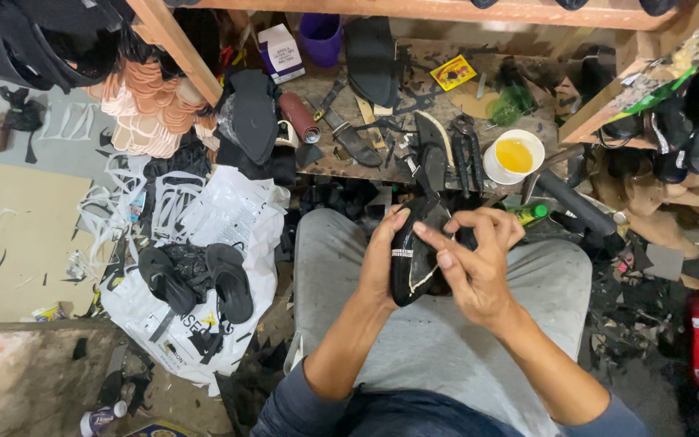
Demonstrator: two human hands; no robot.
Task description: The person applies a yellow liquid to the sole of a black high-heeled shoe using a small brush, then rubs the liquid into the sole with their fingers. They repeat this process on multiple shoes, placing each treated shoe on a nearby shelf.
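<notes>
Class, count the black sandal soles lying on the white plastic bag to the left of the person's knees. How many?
2: one sole on the left, one sole beside it on the white bag; black scraps may hide more.

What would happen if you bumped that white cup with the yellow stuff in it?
The white cup looks open on top and well filled with yellow liquid, so a knock would probably slop it out. It stands at the edge of the crowded workbench, so it might tip off. It looks thin, likely light.

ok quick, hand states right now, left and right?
Left hand: closed around the black sandal, gripping its side.
Right hand: on the same sandal, fingertips pressing its upper edge.
</notes>
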